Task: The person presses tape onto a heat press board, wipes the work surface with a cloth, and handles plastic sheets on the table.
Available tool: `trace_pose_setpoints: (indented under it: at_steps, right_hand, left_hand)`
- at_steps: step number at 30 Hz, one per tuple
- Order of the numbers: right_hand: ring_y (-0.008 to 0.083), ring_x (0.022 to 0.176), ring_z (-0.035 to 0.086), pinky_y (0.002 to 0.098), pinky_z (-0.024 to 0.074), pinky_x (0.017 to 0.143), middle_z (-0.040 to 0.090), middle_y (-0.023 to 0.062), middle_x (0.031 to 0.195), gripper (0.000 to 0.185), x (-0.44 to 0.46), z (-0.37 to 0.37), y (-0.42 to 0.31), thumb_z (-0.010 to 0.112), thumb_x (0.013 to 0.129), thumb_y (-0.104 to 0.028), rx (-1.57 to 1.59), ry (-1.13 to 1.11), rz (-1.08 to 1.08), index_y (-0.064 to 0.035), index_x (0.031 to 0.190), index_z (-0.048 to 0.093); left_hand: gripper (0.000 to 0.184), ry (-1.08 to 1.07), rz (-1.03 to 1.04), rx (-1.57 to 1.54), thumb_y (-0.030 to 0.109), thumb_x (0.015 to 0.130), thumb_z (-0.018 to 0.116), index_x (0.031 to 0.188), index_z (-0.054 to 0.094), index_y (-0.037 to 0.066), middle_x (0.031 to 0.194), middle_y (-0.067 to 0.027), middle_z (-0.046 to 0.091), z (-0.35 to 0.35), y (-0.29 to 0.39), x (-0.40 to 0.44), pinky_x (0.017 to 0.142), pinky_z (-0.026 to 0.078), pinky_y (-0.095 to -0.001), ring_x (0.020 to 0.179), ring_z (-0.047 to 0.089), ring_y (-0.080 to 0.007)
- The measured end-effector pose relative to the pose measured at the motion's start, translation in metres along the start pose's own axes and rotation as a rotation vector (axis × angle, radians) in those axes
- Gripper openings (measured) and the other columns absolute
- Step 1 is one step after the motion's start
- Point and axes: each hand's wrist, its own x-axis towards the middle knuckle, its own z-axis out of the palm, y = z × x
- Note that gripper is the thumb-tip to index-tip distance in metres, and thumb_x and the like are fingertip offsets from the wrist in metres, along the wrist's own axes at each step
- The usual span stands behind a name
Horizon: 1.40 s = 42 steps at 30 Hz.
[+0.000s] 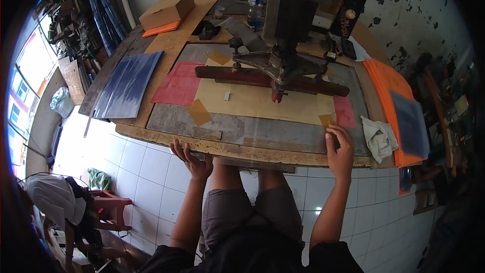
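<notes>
My left hand (193, 162) is at the wooden front edge of the table (166, 139), its fingers apart and raised against the edge. My right hand (340, 150) rests over the front right of the grey plate (303, 138), fingers loosely bent and thumb apart. Its fingertips meet a brown tape piece (326, 120) at the corner of a cream sheet (252, 103). A small white piece (227, 96) lies on that sheet. Above it hangs the press head with a dark red bar (232, 75). A faint see-through edge crosses the table front between my hands; I cannot tell whether either hand touches it.
Clear bluish plastic sheets (129, 85) lie at the left. On the right are an orange stack (388, 103) with more clear sheets (410, 119) and a white cloth (379, 138). Behind stand a cardboard box (166, 11) and a bottle (256, 2). Another person (60, 202) bends at lower left.
</notes>
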Motion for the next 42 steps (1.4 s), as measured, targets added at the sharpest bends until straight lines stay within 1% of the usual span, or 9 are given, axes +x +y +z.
trace_pose_setpoints:
  at_steps: [3,7,10,13,22,25,34,37,42]
  right_hand:
    - [0.0328,0.121,0.067,0.0442,0.0496,0.108,0.073,0.0119,0.125,0.019,-0.001,0.0,0.005,0.069,0.103,-0.017,0.014,0.0,0.019,-0.0026,0.115,0.074]
    - [0.0325,0.122,0.066,0.0446,0.0488,0.108,0.073,0.0109,0.126,0.019,-0.002,0.002,0.008,0.071,0.102,-0.016,0.023,0.007,0.031,-0.0037,0.116,0.074]
    - [0.0324,0.121,0.066,0.0444,0.0488,0.108,0.073,0.011,0.126,0.019,-0.002,0.002,0.005,0.071,0.102,-0.016,0.011,0.002,0.041,-0.0036,0.116,0.074]
    - [0.0329,0.122,0.065,0.0443,0.0488,0.108,0.073,0.0111,0.126,0.02,-0.002,0.002,0.004,0.071,0.102,-0.016,-0.006,-0.002,0.049,-0.0037,0.117,0.074]
    - [0.0328,0.12,0.066,0.0441,0.0494,0.107,0.074,0.0115,0.123,0.02,-0.002,0.003,0.006,0.071,0.101,-0.016,0.008,0.019,0.053,-0.0033,0.116,0.074]
    - [0.0324,0.116,0.07,0.0416,0.0516,0.105,0.075,0.0138,0.121,0.019,-0.001,0.002,0.002,0.069,0.104,-0.016,-0.019,0.038,0.017,-0.0003,0.114,0.074]
    - [0.0329,0.114,0.071,0.0423,0.0523,0.103,0.075,0.0141,0.12,0.019,-0.002,0.002,0.002,0.069,0.104,-0.015,-0.031,0.046,0.032,-0.0001,0.114,0.074]
    - [0.0323,0.12,0.066,0.0446,0.0505,0.107,0.074,0.0111,0.125,0.02,-0.003,0.002,0.005,0.071,0.103,-0.019,-0.002,0.015,0.083,-0.0045,0.116,0.075]
    - [0.0326,0.12,0.066,0.0445,0.0511,0.106,0.074,0.0114,0.124,0.02,-0.003,0.003,0.004,0.071,0.103,-0.019,0.009,0.019,0.082,-0.0043,0.116,0.075]
  left_hand:
    - [0.085,0.009,0.034,0.014,0.031,0.095,0.071,0.163,0.024,0.008,0.171,-0.0325,0.02,0.003,-0.009,-0.004,0.124,0.015,-0.0758,0.158,0.011,-0.0609]
    - [0.078,-0.066,0.005,0.04,0.031,0.096,0.071,0.158,0.032,0.006,0.168,-0.032,0.025,-0.008,-0.012,-0.008,0.124,0.02,-0.0751,0.157,0.017,-0.062]
    - [0.072,-0.104,-0.016,0.044,0.03,0.096,0.071,0.154,0.037,0.003,0.167,-0.0321,0.029,-0.014,-0.011,-0.009,0.124,0.021,-0.0747,0.156,0.019,-0.0617]
    - [0.071,-0.091,-0.015,0.033,0.03,0.096,0.071,0.152,0.039,0.002,0.166,-0.0324,0.031,-0.014,-0.009,-0.008,0.124,0.021,-0.0745,0.156,0.02,-0.0614]
    - [0.069,-0.076,-0.028,0.023,0.028,0.094,0.071,0.15,0.041,0.0,0.165,-0.033,0.031,-0.013,-0.006,-0.006,0.125,0.021,-0.0735,0.156,0.019,-0.062]
    - [0.069,-0.084,-0.031,0.029,0.029,0.095,0.071,0.15,0.041,0.0,0.165,-0.0331,0.031,-0.014,-0.006,-0.006,0.125,0.021,-0.0736,0.156,0.019,-0.0622]
    - [0.073,-0.072,-0.019,0.029,0.026,0.093,0.074,0.152,0.039,0.001,0.165,-0.0324,0.031,-0.014,-0.005,-0.005,0.124,0.022,-0.0744,0.156,0.019,-0.062]
    - [0.074,-0.073,-0.019,0.035,0.026,0.093,0.074,0.152,0.039,0.002,0.165,-0.0322,0.031,-0.014,-0.005,-0.005,0.124,0.022,-0.0745,0.156,0.019,-0.0618]
    - [0.074,-0.067,-0.015,0.028,0.026,0.092,0.075,0.152,0.038,0.003,0.165,-0.0322,0.031,-0.013,-0.006,-0.005,0.124,0.022,-0.0744,0.156,0.019,-0.0617]
